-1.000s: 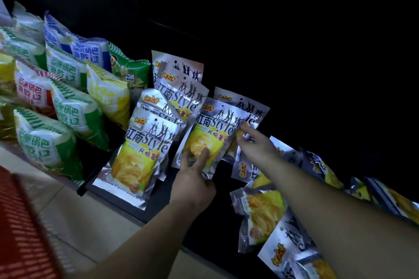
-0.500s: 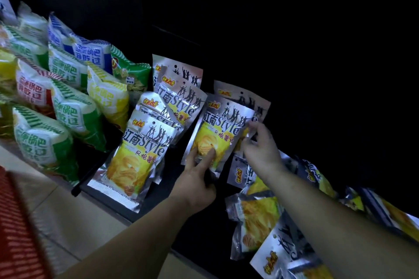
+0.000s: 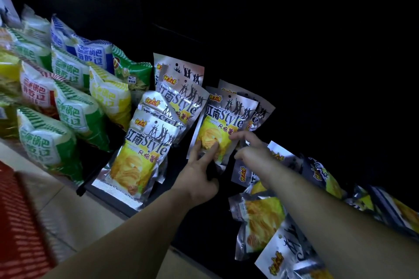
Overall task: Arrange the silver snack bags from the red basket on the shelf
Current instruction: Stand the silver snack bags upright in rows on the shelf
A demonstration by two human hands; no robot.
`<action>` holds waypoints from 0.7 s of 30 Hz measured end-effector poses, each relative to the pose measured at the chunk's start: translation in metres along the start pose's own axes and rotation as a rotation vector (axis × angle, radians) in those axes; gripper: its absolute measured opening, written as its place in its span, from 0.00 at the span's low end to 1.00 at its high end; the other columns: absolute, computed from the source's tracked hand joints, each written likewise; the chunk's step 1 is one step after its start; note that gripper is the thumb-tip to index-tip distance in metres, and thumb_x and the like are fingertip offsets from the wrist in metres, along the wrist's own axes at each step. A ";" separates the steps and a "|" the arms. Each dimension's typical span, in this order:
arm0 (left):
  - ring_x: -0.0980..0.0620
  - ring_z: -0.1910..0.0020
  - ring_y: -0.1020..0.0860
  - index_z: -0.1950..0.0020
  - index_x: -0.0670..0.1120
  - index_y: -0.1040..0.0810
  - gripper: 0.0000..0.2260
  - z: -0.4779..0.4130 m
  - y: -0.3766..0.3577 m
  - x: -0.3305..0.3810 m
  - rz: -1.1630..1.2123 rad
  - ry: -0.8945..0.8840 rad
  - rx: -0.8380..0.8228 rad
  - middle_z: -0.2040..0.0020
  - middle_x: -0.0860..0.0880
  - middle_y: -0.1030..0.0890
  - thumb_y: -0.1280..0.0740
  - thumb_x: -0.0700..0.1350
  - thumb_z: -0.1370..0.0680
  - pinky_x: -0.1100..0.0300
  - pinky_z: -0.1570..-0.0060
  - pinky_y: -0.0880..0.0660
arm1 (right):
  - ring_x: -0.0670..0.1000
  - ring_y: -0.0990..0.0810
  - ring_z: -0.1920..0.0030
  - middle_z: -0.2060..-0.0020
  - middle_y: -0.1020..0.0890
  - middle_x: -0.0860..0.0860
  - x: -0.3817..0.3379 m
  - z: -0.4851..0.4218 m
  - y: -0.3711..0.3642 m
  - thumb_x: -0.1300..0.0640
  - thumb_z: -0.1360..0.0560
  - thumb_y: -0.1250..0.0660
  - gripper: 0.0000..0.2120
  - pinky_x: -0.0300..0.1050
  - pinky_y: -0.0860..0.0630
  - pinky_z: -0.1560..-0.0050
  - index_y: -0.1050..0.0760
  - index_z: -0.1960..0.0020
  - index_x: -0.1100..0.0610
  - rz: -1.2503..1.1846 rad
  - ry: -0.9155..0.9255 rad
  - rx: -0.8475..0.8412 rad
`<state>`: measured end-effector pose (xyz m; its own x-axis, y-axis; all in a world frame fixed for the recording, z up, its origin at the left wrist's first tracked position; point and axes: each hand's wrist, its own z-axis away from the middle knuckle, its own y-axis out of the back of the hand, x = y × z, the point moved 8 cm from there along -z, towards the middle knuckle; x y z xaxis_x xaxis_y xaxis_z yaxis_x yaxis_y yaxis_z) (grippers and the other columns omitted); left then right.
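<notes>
A silver snack bag (image 3: 223,120) with yellow chips printed on it stands upright on the dark shelf (image 3: 195,231), leaning on another silver bag (image 3: 260,108) behind it. My left hand (image 3: 199,174) holds its lower end, thumb and forefinger lying on the front. My right hand (image 3: 254,152) pinches its lower right edge with curled fingers. To the left stands a row of silver bags (image 3: 145,156). A corner of the red basket (image 3: 18,222) shows at the bottom left.
Several loose silver bags (image 3: 260,217) lie in a heap on the shelf under my right forearm. Green, white, yellow and blue puffed snack bags (image 3: 74,111) fill the shelf at the left. A pale tiled floor (image 3: 74,217) runs below the shelf edge.
The held silver bag has been tipped more upright and shifted a little right. My right hand slid from its upper right corner down to its lower right edge. My left hand stayed at the bottom.
</notes>
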<state>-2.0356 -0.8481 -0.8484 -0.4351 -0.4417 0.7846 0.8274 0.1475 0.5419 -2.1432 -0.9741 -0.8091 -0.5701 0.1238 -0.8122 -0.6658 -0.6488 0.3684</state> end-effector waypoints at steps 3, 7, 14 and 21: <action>0.50 0.21 0.39 0.20 0.65 0.42 0.39 0.004 0.002 -0.003 0.003 -0.023 0.048 0.18 0.58 0.57 0.32 0.43 0.26 0.57 0.32 0.29 | 0.54 0.26 0.58 0.52 0.24 0.52 0.011 -0.006 0.013 0.68 0.28 0.41 0.19 0.47 0.30 0.57 0.26 0.48 0.46 -0.007 -0.071 0.112; 0.49 0.22 0.37 0.21 0.64 0.38 0.36 0.008 0.008 -0.006 0.007 -0.038 0.098 0.18 0.56 0.53 0.33 0.43 0.26 0.57 0.32 0.28 | 0.50 0.26 0.55 0.46 0.24 0.49 0.021 -0.007 0.004 0.70 0.27 0.41 0.20 0.46 0.29 0.59 0.28 0.47 0.46 0.090 -0.105 0.013; 0.47 0.22 0.37 0.21 0.66 0.41 0.37 0.010 0.009 -0.009 -0.030 -0.020 0.076 0.17 0.53 0.54 0.33 0.44 0.25 0.55 0.32 0.28 | 0.55 0.29 0.69 0.51 0.25 0.41 0.024 0.000 -0.004 0.71 0.26 0.42 0.36 0.47 0.36 0.72 0.30 0.38 0.30 0.243 -0.033 -0.075; 0.46 0.21 0.37 0.20 0.65 0.43 0.36 0.016 0.009 -0.007 -0.048 -0.020 0.111 0.16 0.52 0.52 0.34 0.44 0.24 0.53 0.34 0.27 | 0.50 0.18 0.44 0.29 0.27 0.44 0.022 0.019 -0.009 0.57 0.21 0.31 0.36 0.44 0.25 0.54 0.42 0.24 0.28 0.100 -0.049 -0.146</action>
<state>-2.0306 -0.8296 -0.8448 -0.4811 -0.4329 0.7623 0.7618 0.2239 0.6079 -2.1587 -0.9509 -0.8218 -0.6550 0.0879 -0.7505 -0.5301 -0.7613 0.3735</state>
